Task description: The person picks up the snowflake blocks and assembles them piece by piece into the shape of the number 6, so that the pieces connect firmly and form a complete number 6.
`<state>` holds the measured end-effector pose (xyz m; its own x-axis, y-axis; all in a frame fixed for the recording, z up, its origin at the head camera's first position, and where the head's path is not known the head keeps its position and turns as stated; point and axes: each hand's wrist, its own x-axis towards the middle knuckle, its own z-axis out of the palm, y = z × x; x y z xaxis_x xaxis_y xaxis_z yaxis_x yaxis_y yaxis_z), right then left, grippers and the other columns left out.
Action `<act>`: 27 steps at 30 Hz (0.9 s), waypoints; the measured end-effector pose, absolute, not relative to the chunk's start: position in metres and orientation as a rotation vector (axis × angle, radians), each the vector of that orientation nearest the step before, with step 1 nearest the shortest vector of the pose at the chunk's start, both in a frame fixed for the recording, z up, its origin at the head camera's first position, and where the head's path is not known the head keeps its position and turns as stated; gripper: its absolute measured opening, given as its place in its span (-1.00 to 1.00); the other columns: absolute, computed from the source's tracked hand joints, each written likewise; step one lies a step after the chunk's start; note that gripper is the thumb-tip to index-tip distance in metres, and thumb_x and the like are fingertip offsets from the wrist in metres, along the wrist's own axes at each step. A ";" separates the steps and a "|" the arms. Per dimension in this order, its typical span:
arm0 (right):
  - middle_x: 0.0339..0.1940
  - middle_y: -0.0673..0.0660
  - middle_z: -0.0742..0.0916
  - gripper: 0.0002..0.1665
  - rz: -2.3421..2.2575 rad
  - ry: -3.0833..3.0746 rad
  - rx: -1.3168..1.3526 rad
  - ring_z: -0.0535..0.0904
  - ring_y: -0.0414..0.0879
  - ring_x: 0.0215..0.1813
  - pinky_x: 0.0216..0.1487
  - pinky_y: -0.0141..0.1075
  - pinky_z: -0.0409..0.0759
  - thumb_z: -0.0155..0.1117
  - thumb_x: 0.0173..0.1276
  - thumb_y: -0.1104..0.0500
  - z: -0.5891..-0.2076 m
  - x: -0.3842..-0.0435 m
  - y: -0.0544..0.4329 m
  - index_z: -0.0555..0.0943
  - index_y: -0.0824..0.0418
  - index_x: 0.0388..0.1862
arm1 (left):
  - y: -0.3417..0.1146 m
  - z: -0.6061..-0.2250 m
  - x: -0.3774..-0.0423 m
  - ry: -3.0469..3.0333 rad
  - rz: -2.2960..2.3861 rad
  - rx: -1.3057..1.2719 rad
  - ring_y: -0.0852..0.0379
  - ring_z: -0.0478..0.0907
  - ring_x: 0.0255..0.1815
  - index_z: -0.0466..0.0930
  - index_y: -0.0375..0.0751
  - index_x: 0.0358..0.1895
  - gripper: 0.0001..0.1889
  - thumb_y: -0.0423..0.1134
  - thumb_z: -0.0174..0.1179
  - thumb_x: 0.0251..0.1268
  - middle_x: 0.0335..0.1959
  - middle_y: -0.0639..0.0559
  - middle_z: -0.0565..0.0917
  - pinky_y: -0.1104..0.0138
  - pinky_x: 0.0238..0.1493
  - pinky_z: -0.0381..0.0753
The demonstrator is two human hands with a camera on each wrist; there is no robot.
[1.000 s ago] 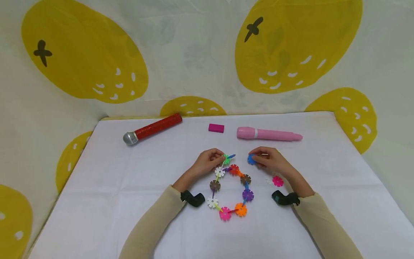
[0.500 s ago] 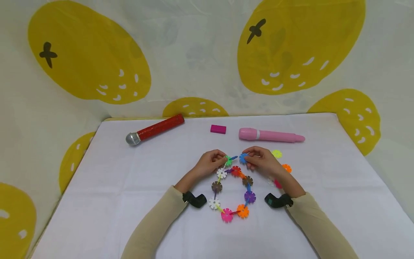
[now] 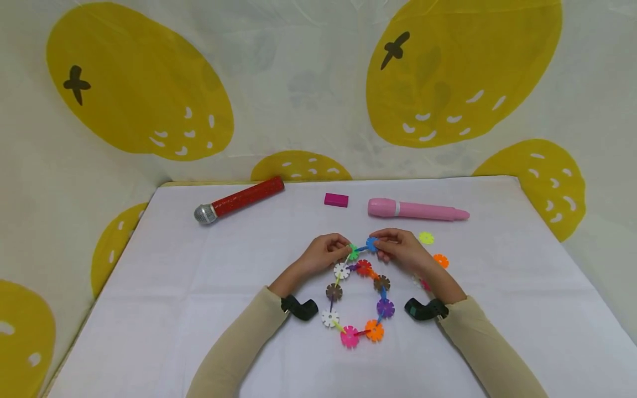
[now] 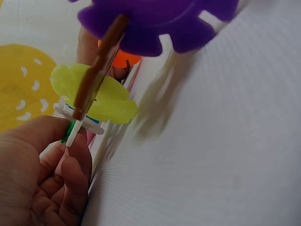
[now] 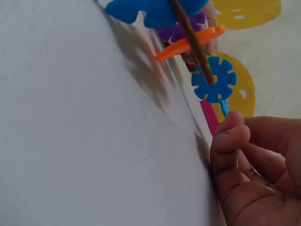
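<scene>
Slotted plastic snowflake discs are joined in a chain (image 3: 334, 292) that loops on the white cloth. At its far end, my left hand (image 3: 320, 257) pinches a green disc (image 3: 354, 252) between thumb and fingers. A blue disc (image 5: 214, 80) sticks out from the green one, edge-on in the head view. My right hand (image 3: 403, 250) pinches another blue disc (image 3: 371, 244), whose rim meets that outstretched disc. In the right wrist view this held disc (image 5: 224, 107) appears edge-on at a slot of the other; how deep it sits I cannot tell. Thumb and fingers hide part of both held discs.
Loose yellow (image 3: 426, 238) and orange (image 3: 440, 261) discs lie right of my right hand. A pink disc (image 3: 424, 284) is partly hidden under that wrist. Farther back lie a red microphone (image 3: 244, 199), a magenta block (image 3: 336, 200) and a pink microphone-shaped stick (image 3: 418, 209).
My right hand has moved left with its blue disc, from a gap away to contact with the chain's blue disc. The yellow and orange discs have come into sight. My left hand keeps its pinch.
</scene>
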<state>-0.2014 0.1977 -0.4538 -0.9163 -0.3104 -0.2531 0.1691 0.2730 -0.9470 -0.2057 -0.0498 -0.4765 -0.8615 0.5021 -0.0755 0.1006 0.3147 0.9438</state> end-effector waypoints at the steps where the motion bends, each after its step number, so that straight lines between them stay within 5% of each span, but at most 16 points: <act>1: -0.37 0.12 0.66 -0.53 -1.674 2.158 -0.133 0.56 -0.19 -0.41 -0.29 -0.45 0.59 0.20 0.46 0.13 -0.454 -0.202 0.198 0.50 0.41 0.20 | -0.050 -0.477 -0.206 2.234 1.561 0.542 0.26 0.46 -0.54 0.61 -0.31 -0.02 -0.75 -0.22 0.18 0.40 -0.35 -0.01 0.66 0.46 -0.53 0.44; 27: -0.36 0.13 0.67 -0.58 -1.679 2.116 -0.152 0.56 -0.17 -0.41 -0.27 -0.44 0.61 0.18 0.46 0.20 -0.452 -0.196 0.188 0.49 0.44 0.18 | -0.050 -0.474 -0.207 2.258 1.494 0.581 0.26 0.49 -0.50 0.64 -0.28 -0.02 -0.75 -0.20 0.18 0.41 -0.40 0.03 0.66 0.46 -0.45 0.44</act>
